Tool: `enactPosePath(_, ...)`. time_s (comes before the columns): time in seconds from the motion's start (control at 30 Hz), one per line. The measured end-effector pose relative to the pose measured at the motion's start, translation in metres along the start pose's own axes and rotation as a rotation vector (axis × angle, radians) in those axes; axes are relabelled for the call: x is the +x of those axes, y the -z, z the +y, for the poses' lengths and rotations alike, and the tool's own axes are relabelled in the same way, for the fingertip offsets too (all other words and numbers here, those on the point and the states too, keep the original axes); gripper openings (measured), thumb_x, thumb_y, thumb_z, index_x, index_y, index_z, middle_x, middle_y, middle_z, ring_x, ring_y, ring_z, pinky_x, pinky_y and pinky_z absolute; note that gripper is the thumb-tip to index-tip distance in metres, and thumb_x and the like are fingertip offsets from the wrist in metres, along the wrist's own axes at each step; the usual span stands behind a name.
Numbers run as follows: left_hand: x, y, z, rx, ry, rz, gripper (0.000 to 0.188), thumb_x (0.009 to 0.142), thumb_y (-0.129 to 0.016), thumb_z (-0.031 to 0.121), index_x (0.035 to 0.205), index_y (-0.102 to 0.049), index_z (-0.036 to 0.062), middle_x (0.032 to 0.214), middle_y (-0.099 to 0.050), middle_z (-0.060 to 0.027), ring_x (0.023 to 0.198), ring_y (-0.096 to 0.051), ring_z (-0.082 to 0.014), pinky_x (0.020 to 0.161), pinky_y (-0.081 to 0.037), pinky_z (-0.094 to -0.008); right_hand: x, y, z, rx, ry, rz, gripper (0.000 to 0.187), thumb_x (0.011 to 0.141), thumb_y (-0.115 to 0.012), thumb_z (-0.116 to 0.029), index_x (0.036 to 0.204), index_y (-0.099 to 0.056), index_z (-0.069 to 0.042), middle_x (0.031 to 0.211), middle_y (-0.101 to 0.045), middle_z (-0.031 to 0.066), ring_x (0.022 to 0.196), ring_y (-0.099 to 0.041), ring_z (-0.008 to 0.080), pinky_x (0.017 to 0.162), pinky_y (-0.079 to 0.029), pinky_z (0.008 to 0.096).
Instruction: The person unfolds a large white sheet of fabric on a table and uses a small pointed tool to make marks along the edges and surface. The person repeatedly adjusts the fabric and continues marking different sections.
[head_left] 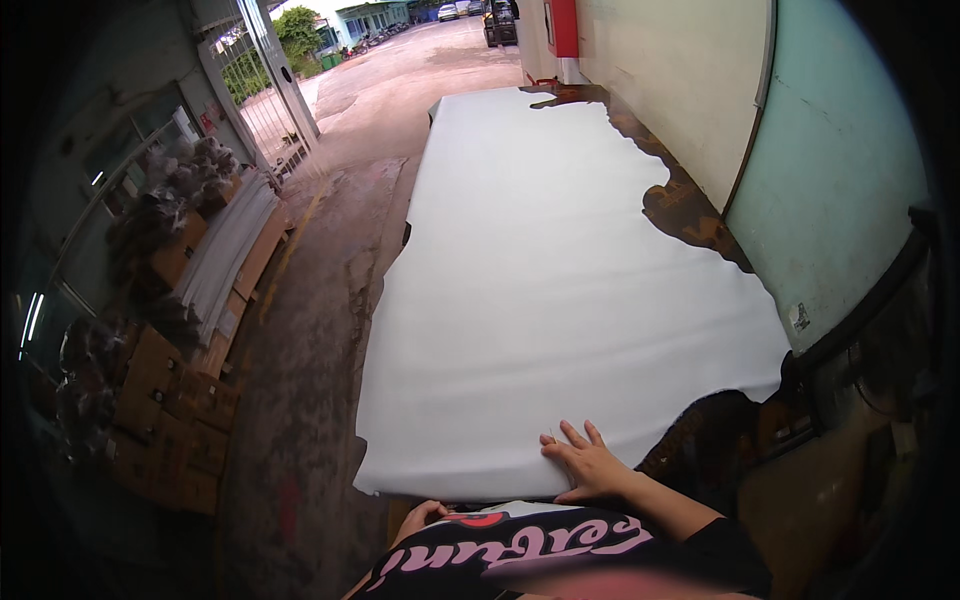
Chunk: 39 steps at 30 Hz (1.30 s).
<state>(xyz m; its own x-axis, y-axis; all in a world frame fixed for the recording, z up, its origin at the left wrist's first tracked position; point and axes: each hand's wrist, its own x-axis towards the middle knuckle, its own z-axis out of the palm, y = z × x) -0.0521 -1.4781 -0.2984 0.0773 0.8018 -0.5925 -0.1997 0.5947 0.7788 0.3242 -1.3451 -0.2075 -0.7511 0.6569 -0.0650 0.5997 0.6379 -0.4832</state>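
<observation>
- sheet (pixel 540 290): one, white, wavy-edged, spread along one long surface (pixel 700 420), mottled brown where it shows.
- hands: two. right hand (pixel 585 465) on the sheet's near end, fingers apart; left hand (pixel 425 515) at its near edge, fingers curled, grip cannot be told.
- cartons (pixel 155 440): several, too dim to count, left.
- wall (pixel 660 90) hemming the right side; one red box (pixel 562 28) on it.
</observation>
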Motion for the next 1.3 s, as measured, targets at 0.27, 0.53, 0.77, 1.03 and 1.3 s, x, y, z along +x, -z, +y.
enactPosePath(0.27, -0.003, -0.006, 0.005, -0.289, 0.414, 0.099, 0.06, 0.089, -0.06, 0.054, 0.127, -0.051, 0.0083, 0.125, -0.055, -0.0112, 0.119, -0.052, -0.0229, 0.102, -0.043, -0.0406, -0.022, -0.028, -0.014, -0.191, 0.014, 0.221, 0.077, 0.076, -0.073, -0.043, 0.138, -0.041, -0.01, 0.15, -0.039, 0.0061, 0.142, -0.03, 0.0285, 0.116, -0.021, 0.0475)
enactPosePath(0.53, -0.005, -0.004, 0.013, -0.464, 0.154, -0.134, 0.079, 0.091, -0.059, 0.052, 0.146, -0.027, 0.0062, 0.145, -0.039, -0.0146, 0.136, -0.035, -0.0291, 0.114, -0.027, -0.0483, -0.02, -0.038, -0.019, -0.198, -0.095, 0.279, 0.088, 0.068, -0.078, -0.045, 0.139, -0.04, -0.009, 0.15, -0.039, 0.0075, 0.14, -0.034, 0.0223, 0.116, -0.024, 0.0423)
enactPosePath(0.77, -0.021, -0.02, 0.046, -0.299, 0.003, -0.156, 0.051, 0.101, -0.048, 0.035, 0.138, -0.041, 0.0009, 0.135, -0.052, -0.0136, 0.126, -0.048, -0.0255, 0.107, -0.038, -0.0411, -0.019, -0.045, -0.027, -0.113, -0.078, 0.471, 0.066, 0.071, -0.077, -0.039, 0.127, -0.055, -0.011, 0.135, -0.056, 0.0099, 0.129, -0.049, 0.03, 0.111, -0.035, 0.0445)
enactPosePath(1.03, -0.047, -0.016, 0.059, -0.223, -0.142, -0.214, 0.044, 0.101, -0.049, 0.029, 0.135, -0.045, 0.0011, 0.131, -0.055, -0.0095, 0.121, -0.052, -0.0205, 0.105, -0.039, -0.0369, -0.028, -0.042, -0.065, 0.072, -0.254, 0.634, 0.021, 0.086, -0.066, -0.022, 0.101, -0.068, -0.008, 0.105, -0.07, 0.0112, 0.1, -0.066, 0.0298, 0.093, -0.051, 0.0408)
enactPosePath(1.3, -0.1, 0.061, -0.023, -0.156, 0.407, -0.015, 0.05, 0.099, -0.053, 0.037, 0.133, -0.048, 0.0012, 0.129, -0.057, -0.0098, 0.118, -0.054, -0.0197, 0.099, -0.043, -0.0344, -0.053, -0.079, -0.168, 0.21, -0.321, 0.442, 0.024, 0.08, -0.071, -0.016, 0.101, -0.067, -0.006, 0.106, -0.069, 0.0121, 0.099, -0.067, 0.0292, 0.09, -0.052, 0.0383)
